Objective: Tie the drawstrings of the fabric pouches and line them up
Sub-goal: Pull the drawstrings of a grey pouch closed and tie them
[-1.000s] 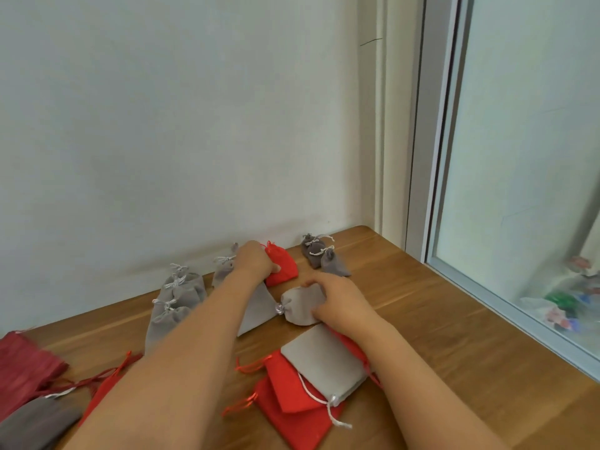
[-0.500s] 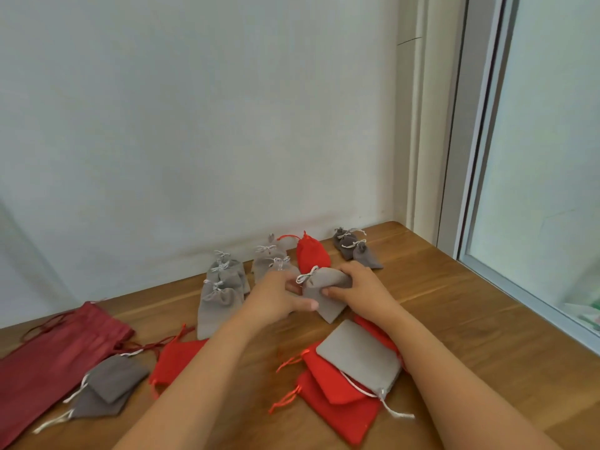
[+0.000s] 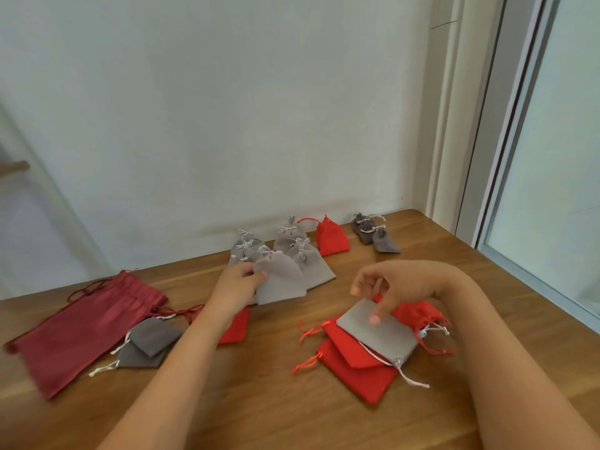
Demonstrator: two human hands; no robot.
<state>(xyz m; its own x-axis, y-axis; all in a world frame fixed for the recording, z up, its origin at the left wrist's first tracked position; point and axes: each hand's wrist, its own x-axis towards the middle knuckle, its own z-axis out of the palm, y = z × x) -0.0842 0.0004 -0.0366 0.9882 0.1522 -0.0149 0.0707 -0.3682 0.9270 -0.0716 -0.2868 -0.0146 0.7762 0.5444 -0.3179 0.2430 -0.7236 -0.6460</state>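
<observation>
Grey pouch point(image 3: 282, 280), soft and cinched to a gathered neck, is pinched by the left hand point(image 3: 235, 289) near the far edge of the wooden table point(image 3: 292, 417). The right hand point(image 3: 393, 287) is held loosely curled, empty, over a flat grey pouch point(image 3: 380, 336).

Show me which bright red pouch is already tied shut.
The red pouch at the back near the wall, between the tied grey pouches: its neck is cinched. The other red pouches lie flat nearer the front.
</observation>
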